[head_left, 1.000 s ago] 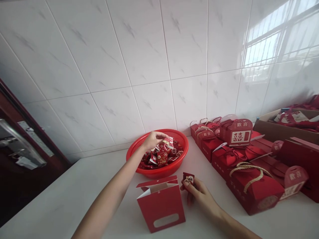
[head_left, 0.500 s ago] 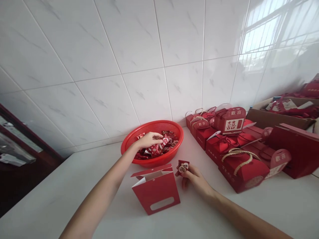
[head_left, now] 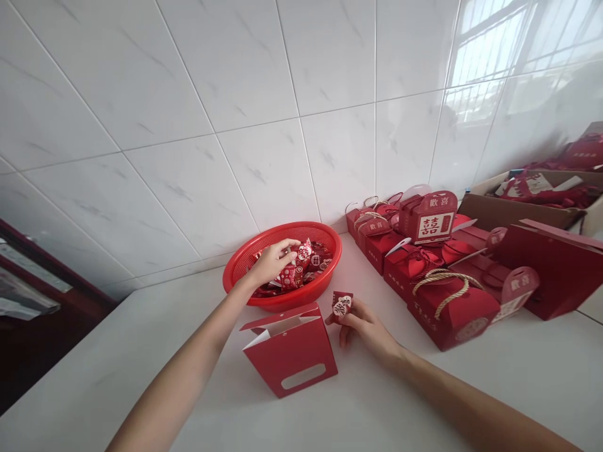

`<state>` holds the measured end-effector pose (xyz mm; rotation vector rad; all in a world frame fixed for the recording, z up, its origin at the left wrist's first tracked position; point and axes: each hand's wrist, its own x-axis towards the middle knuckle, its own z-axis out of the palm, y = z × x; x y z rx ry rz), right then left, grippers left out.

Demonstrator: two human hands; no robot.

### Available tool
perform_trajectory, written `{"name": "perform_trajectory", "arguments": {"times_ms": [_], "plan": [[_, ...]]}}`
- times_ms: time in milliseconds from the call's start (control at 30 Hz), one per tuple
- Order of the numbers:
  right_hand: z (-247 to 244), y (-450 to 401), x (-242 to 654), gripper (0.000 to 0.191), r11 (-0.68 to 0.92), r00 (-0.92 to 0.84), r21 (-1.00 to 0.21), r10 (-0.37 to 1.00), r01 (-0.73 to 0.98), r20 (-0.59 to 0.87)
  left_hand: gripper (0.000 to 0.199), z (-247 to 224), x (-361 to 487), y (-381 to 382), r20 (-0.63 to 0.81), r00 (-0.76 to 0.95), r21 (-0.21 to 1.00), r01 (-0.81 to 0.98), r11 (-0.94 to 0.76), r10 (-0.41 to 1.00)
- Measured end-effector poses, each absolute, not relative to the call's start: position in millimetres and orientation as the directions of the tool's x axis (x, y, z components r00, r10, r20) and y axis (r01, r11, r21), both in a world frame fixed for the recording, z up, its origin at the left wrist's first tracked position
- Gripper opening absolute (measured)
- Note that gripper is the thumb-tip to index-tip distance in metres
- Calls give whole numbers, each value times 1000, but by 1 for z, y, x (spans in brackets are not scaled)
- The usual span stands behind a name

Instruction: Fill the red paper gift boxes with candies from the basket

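Observation:
Inside the red plastic basket (head_left: 336, 263) lie several red wrapped sweets (head_left: 288, 276). My left hand (head_left: 272, 261) reaches over its rim, finger and thumb closed at the edge of a red-and-white wrapped sweet (head_left: 304, 252). To the right of the basket, my right hand (head_left: 365, 323) pinches a small dark red packet (head_left: 342, 304) with a pale emblem and dark characters, held upright above the counter. Between my forearms stands a red paper gift box (head_left: 296, 361), its top flaps open and an oblong cut-out low on the front. Its inside is mostly hidden.
Red gift boxes (head_left: 452, 314) with rope handles and ribbons stand in rows on the right of the white counter (head_left: 367, 408). Behind them is a brown carton (head_left: 518, 210) holding red items. A tiled wall (head_left: 254, 125) closes off the back.
My left hand has drawn its finger and thumb together, and the red-and-white sweet beside them has risen slightly. My right hand keeps its packet beside the box. The view has shifted a little.

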<state>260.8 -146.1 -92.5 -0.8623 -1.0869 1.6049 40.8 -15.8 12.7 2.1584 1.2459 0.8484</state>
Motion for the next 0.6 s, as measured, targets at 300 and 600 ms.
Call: {"name": "perform_trajectory", "arguments": {"times_ms": [300,600], "plan": [[-50,-162,277,30,55,-178,-850,969,-524,173,33,44,75,-66,237,584,753,395,-526,777],[-55,-160,277,26,35,-171,-813,972,-581,164,36,33,91,-81,121,698,807,345,-479,706]]}}
